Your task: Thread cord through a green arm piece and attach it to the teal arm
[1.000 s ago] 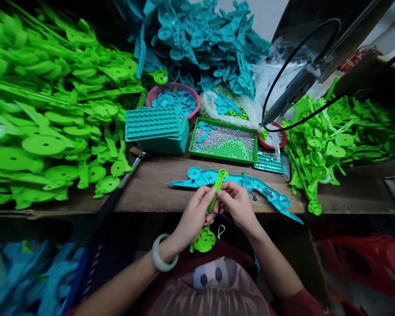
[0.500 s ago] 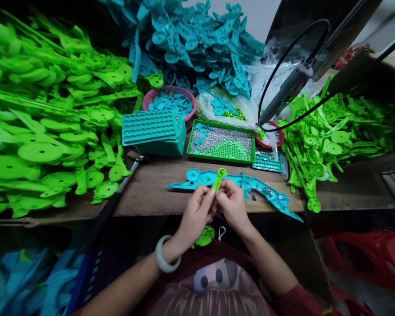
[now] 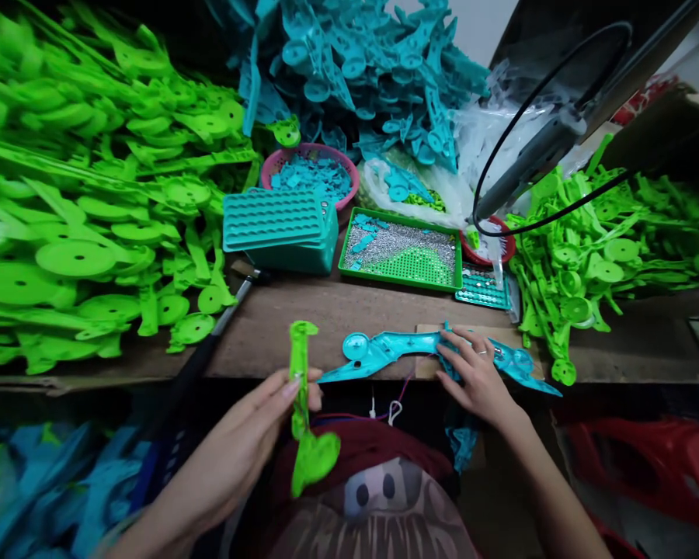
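Observation:
A long green plastic part [image 3: 299,361] is pinched in my left hand [image 3: 271,407], in front of the table's edge, its rounded end hanging low over my shirt. On the table lies a blue bow-shaped part [image 3: 384,348], its left tip close to my left hand's fingers. My right hand [image 3: 471,369] rests on the middle of this blue part, fingers spread, with a ring on one finger. A cardboard piece [image 3: 428,368] lies beneath the blue part. Thin red and blue wires [image 3: 349,415] hang below the table edge.
Green parts [image 3: 75,256] heap at the left, more [image 3: 571,264] at the right, blue parts [image 3: 349,62] behind. A green tray [image 3: 401,279] of small metal pieces stands mid-table beside a teal box [image 3: 294,260]. A grey screwdriver [image 3: 527,167] hangs from a black cable at the right.
My hands have moved apart. The left carries the green part leftward; the right has let go of it and come down on the blue part. The view has shifted slightly.

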A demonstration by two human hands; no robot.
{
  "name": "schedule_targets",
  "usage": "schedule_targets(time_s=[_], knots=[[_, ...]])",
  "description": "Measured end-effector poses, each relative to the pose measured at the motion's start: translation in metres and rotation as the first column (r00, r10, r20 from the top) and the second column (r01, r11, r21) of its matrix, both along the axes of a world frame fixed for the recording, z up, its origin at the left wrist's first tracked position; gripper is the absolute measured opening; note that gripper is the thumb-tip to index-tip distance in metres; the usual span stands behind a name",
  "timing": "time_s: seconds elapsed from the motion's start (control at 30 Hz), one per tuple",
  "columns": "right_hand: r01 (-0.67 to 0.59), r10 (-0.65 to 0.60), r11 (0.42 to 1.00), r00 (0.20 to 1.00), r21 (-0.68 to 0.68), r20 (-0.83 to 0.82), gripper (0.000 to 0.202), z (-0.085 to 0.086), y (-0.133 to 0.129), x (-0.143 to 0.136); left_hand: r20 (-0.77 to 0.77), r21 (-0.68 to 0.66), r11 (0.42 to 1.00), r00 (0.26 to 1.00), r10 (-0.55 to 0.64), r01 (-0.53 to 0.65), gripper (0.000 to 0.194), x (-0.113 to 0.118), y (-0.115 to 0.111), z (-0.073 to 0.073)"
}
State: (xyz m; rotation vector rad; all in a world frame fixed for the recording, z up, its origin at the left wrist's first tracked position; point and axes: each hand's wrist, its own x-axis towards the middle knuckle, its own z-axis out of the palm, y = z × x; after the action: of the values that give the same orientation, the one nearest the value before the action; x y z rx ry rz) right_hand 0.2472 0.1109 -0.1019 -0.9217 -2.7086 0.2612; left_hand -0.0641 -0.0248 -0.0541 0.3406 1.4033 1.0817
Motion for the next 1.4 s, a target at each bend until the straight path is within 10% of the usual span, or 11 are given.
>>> schedule_targets(time_s=[0.13, 0.3, 0.5, 0.7, 1.4], knots=[[-0.185, 0.110, 0.948, 0.954, -0.258, -0.277, 0.052, 0.027, -0.006, -0.035, -0.169, 0.127, 0.992, 0.984, 0.046, -0.025, 0.039, -0.020, 0.019, 0.026], [-0.347, -0.082, 0.517, 0.890, -0.782, -0.449, 0.039, 0.035, 0.000, -0.093, -0.055, 0.299, 0.948, 0.990, 0.130, -0.107, 0.021, -0.045, 0.065, 0.046], [-0.120, -0.223, 0.729, 0.889, -0.674, -0.400, 0.019, 0.012, 0.023, -0.097, -0.074, 0.186, 0.977, 0.990, 0.123, -0.108, 0.012, -0.072, 0.083, -0.011], [-0.133, -0.196, 0.725, 0.901, -0.676, -0.387, 0.019, 0.000, 0.030, -0.089, 0.005, 0.141, 0.987, 0.997, 0.074, -0.074, 0.036, -0.063, 0.084, -0.046], [-0.287, -0.068, 0.744, 0.866, -0.604, -0.495, 0.012, -0.001, 0.026, -0.082, -0.122, 0.079, 0.994, 0.989, 0.087, -0.078, 0.029, -0.055, 0.075, -0.046]])
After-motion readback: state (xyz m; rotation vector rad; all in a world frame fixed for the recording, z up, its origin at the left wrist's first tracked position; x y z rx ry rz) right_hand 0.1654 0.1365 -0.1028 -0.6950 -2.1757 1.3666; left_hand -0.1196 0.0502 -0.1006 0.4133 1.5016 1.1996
